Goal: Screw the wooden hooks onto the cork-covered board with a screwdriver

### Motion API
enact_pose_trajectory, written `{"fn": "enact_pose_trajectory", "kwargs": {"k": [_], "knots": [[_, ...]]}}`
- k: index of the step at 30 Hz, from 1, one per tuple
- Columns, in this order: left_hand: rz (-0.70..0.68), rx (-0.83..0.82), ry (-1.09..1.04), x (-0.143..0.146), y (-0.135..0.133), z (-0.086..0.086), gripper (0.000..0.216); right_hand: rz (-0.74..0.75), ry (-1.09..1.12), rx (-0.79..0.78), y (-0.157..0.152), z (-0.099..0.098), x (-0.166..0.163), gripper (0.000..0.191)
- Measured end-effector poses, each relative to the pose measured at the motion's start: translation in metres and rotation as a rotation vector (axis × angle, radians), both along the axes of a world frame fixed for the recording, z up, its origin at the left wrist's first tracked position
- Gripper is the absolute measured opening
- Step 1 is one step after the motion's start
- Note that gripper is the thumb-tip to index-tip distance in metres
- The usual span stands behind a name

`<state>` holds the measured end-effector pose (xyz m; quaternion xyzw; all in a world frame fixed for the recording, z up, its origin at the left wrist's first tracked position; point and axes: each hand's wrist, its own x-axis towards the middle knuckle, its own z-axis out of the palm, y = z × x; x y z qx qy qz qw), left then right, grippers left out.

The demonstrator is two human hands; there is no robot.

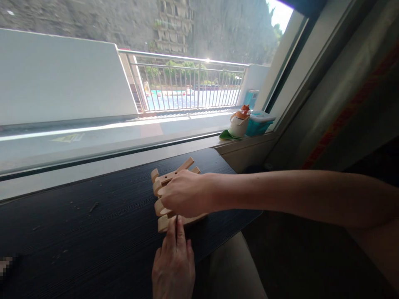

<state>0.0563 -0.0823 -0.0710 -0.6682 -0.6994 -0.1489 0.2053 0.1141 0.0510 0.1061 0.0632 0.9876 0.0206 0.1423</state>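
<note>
A pale wooden assembly [162, 223] lies on the dark table, made of several slats with rounded, hooked ends at the left. One bar [185, 165] with small dark holes slants up at its far side. My right hand [187, 193] reaches in from the right and is closed over the middle of the assembly; its fingertips and whatever they grip are hidden. From below comes my left hand [173, 265], its fingers close together and their tips on the nearest slat. A thin dark thing shows at those fingertips, too small to name.
The dark tabletop [77, 224] carries small scraps and meets a window sill [199, 145] at the back. On the sill stand a white container with an orange top [238, 124], a green leaf-shaped piece [229, 136] and a teal lidded box [259, 123]. A curtain hangs right.
</note>
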Motion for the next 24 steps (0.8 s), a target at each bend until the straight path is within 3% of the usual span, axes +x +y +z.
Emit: {"fn": "enact_pose_trajectory", "kwargs": {"k": [5,13,18,24], "knots": [[0.009,0.009,0.021,0.000,0.000,0.001,0.040,-0.071,-0.047,0.005,-0.004,0.009,-0.001,0.015],[-0.027,0.002,-0.004,-0.003,0.000,-0.002,0.026,-0.009,-0.033,0.056,-0.031,0.018,-0.001,0.023],[-0.017,0.038,0.013,-0.002,0.001,-0.004,0.032,0.074,0.066,0.022,-0.017,0.010,-0.004,0.023],[0.002,0.022,0.018,0.000,0.000,-0.001,0.042,-0.046,-0.080,-0.005,0.000,0.008,-0.008,0.018]]}}
